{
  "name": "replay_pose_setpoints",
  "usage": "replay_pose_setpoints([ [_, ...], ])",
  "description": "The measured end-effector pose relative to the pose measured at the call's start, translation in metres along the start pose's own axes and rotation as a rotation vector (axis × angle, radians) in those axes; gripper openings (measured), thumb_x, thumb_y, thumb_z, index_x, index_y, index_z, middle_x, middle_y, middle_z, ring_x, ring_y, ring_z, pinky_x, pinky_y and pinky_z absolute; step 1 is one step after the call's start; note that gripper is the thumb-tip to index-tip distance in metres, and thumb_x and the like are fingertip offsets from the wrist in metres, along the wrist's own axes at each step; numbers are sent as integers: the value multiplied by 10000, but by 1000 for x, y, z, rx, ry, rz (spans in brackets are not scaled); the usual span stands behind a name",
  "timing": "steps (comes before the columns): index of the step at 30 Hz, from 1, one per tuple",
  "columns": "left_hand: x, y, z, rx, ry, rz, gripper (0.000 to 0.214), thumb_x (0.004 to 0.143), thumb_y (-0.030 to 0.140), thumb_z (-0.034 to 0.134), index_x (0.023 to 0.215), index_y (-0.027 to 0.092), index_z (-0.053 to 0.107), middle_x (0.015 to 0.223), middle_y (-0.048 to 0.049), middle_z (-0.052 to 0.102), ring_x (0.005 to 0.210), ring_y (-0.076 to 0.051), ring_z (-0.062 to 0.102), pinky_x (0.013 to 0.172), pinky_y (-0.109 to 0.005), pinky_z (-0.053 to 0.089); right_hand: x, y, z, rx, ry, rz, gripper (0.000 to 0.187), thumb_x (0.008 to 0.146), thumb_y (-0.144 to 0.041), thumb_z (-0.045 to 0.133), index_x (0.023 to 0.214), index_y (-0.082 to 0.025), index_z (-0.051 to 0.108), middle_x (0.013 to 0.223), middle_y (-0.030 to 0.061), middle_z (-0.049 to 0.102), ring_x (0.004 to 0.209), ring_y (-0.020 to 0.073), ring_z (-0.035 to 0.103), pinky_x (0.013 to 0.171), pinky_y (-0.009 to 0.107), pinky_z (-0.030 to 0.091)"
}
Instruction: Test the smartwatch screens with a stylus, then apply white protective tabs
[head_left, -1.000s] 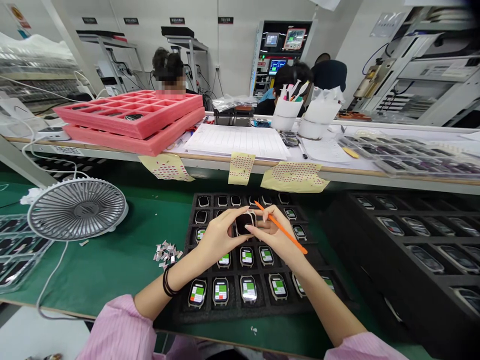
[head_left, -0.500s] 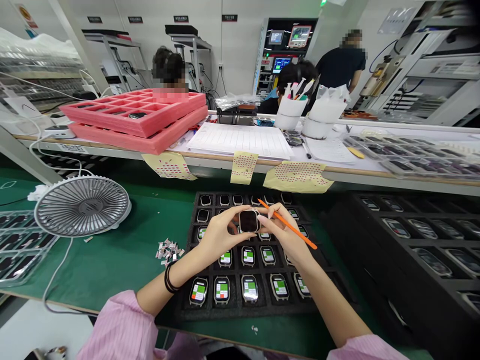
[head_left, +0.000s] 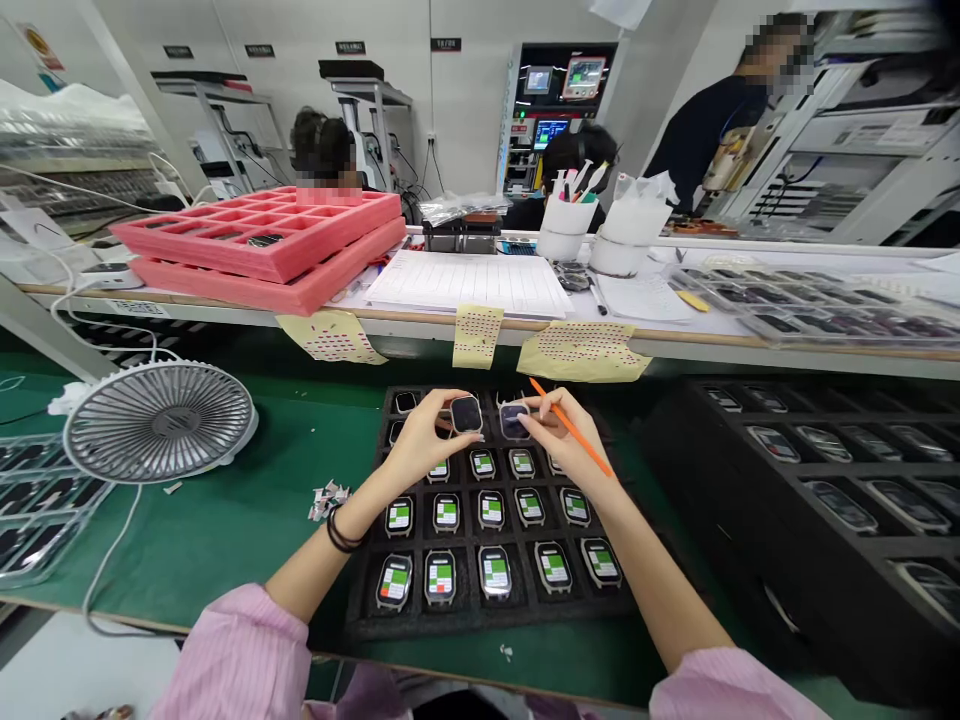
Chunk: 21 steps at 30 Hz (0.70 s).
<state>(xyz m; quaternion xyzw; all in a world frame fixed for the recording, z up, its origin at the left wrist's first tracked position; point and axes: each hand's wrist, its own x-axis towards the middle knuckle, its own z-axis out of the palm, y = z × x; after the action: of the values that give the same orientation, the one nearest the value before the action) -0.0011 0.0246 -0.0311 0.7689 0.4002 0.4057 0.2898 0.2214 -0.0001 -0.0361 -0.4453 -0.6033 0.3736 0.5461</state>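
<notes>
My left hand (head_left: 427, 432) grips a smartwatch (head_left: 466, 414) by its edges, its dark screen facing me. In my right hand (head_left: 568, 437) an orange pointed stick (head_left: 574, 428) lies slantwise between the fingers. The same fingers pinch a rounded square piece (head_left: 514, 421) with a bluish sheen, just right of the watch and apart from it; I cannot tell whether it is a film or another watch. Under both hands is a black foam tray (head_left: 469, 560) holding rows of smartwatches, many with lit green and white screens (head_left: 495, 572).
A grey fan (head_left: 161, 420) and a small pile of pale scraps (head_left: 328, 499) are at left. Black foam trays of watches (head_left: 757, 560) stand at right. The shelf ahead carries pink foam trays (head_left: 255, 250), paper sheets (head_left: 469, 283) and white tubs (head_left: 566, 225). People are beyond it.
My hands, together on one watch before, have moved apart. The watch has shifted left and up with my left hand; the bluish piece now shows in my right fingers.
</notes>
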Motion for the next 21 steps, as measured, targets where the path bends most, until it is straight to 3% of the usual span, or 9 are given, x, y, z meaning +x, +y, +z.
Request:
replay_pose_setpoints([
  [3, 13, -22, 10, 373, -76, 17, 422, 733, 274, 787, 1104, 187, 608, 1282, -142, 551, 1248, -330, 486, 990, -503, 450, 15, 30, -11, -328, -9, -12, 220, 796, -332, 592, 764, -241, 394, 900, 53, 674, 619, 146, 629, 591, 283, 500],
  [5, 21, -34, 19, 528, -162, -25, 426, 743, 305, 784, 1115, 189, 612, 1357, -157, 500, 1315, -351, 416, 1038, -545, 382, 25, 50, -14, -385, -33, -26, 171, 777, -291, 562, 765, -241, 399, 827, 26, 638, 578, 135, 592, 581, 275, 479],
  [11, 35, -45, 39, 554, -276, -90, 524, 673, 397, 833, 1098, 153, 650, 1367, -200, 496, 1331, -395, 411, 1039, -584, 378, 44, 85, -5, -499, -119, -34, 176, 757, -228, 530, 729, -248, 357, 708, -35, 565, 498, 120, 555, 544, 250, 454],
  [13, 36, -33, 36, 530, -276, -87, 498, 735, 443, 775, 1120, 152, 650, 1343, -194, 524, 1296, -376, 462, 1022, -555, 414, 46, 88, -3, -558, -158, -30, 197, 758, -215, 547, 723, -249, 357, 669, -45, 560, 501, 131, 571, 544, 248, 453],
  [15, 32, -10, 25, 458, -248, -36, 368, 867, 442, 635, 1121, 176, 652, 1284, -144, 581, 1225, -288, 543, 1023, -451, 447, 46, 87, -5, -633, -186, -33, 210, 771, -221, 583, 723, -247, 380, 653, -37, 571, 554, 156, 602, 587, 258, 460],
  [17, 17, 24, 3, 206, -161, 122, 266, 927, 392, 556, 1033, 179, 677, 1103, -99, 672, 1058, -224, 634, 955, -370, 497, 44, 82, -13, -715, -187, -31, 186, 834, -258, 571, 738, -242, 412, 673, -6, 598, 637, 185, 632, 649, 275, 460],
  [19, -18, 59, -26, 35, -107, 224, 238, 945, 361, 528, 1005, 192, 685, 983, -79, 705, 922, -202, 667, 843, -345, 538, 43, 77, -27, -794, -167, -9, 171, 925, -297, 482, 770, -233, 451, 723, 34, 635, 709, 207, 657, 689, 283, 452],
  [21, -71, 88, -57, -76, -136, 283, 208, 937, 357, 545, 993, 228, 697, 917, -64, 714, 844, -197, 673, 760, -342, 556, 40, 73, -44, -872, -145, 39, 196, 974, -299, 417, 814, -221, 499, 765, 63, 666, 749, 219, 677, 689, 275, 443],
])
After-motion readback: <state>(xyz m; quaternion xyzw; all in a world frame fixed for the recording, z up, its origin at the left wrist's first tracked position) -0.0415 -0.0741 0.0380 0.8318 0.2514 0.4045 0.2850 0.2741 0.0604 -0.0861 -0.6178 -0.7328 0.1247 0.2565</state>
